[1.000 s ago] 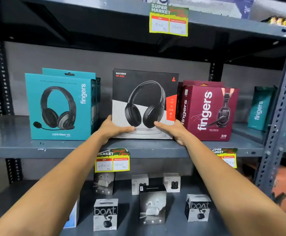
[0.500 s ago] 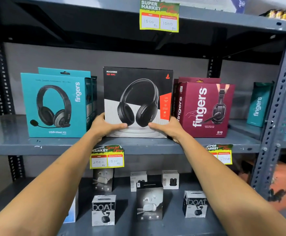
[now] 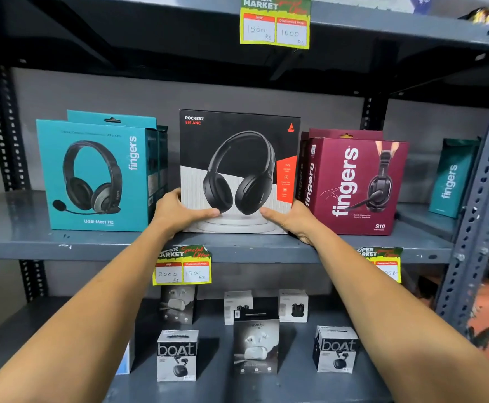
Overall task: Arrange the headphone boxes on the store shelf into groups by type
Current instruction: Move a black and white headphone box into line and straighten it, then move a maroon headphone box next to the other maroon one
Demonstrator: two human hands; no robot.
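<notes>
both hands, left hand point(image 3: 176, 212) and right hand point(image 3: 294, 221), grasp the black rockerz box point(image 3: 239, 170) at the shelf point(image 3: 237, 247) front edge; teal and maroon groups flank it; sorting looks nearly done

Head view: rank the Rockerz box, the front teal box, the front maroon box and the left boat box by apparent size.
1. Rockerz box
2. Front teal box
3. Front maroon box, close to the teal
4. Left boat box
</notes>
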